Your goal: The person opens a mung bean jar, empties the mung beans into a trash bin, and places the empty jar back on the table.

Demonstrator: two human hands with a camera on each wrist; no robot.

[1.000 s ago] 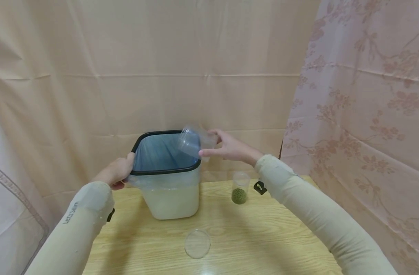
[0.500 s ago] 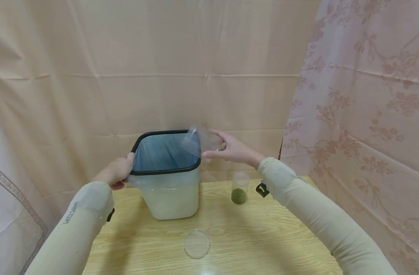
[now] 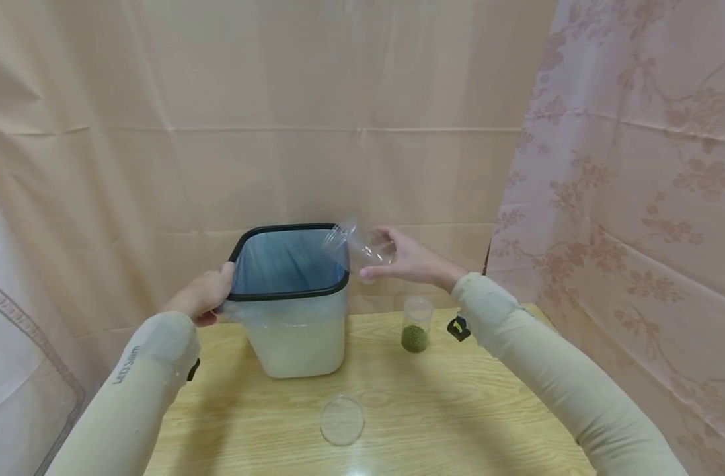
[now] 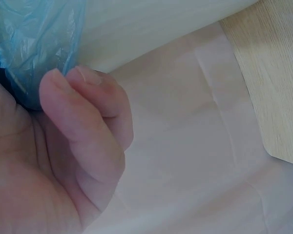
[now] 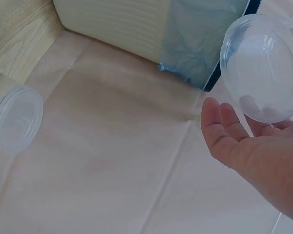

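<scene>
My left hand (image 3: 206, 291) grips the left side of the black rim (image 3: 287, 296) of a cream trash bin (image 3: 299, 347) lined with a blue bag (image 3: 285, 261). In the left wrist view its fingers (image 4: 90, 126) curl beside the bag. My right hand (image 3: 406, 256) holds a clear plastic jar (image 3: 362, 254) tilted, its mouth end at the bin's right rim. I see no contents in that jar; the right wrist view shows its round base (image 5: 261, 73) above the fingers. A clear round lid (image 3: 342, 420) lies flat on the table in front of the bin.
A second clear jar (image 3: 416, 324), upright and partly filled with small green beans, stands on the wooden table (image 3: 457, 410) right of the bin. A beige curtain (image 3: 279, 132) hangs behind, and a floral curtain (image 3: 636, 198) hangs at the right.
My right hand has moved a little to the right, drawing the tilted jar back from over the bin opening. My left hand stays on the rim.
</scene>
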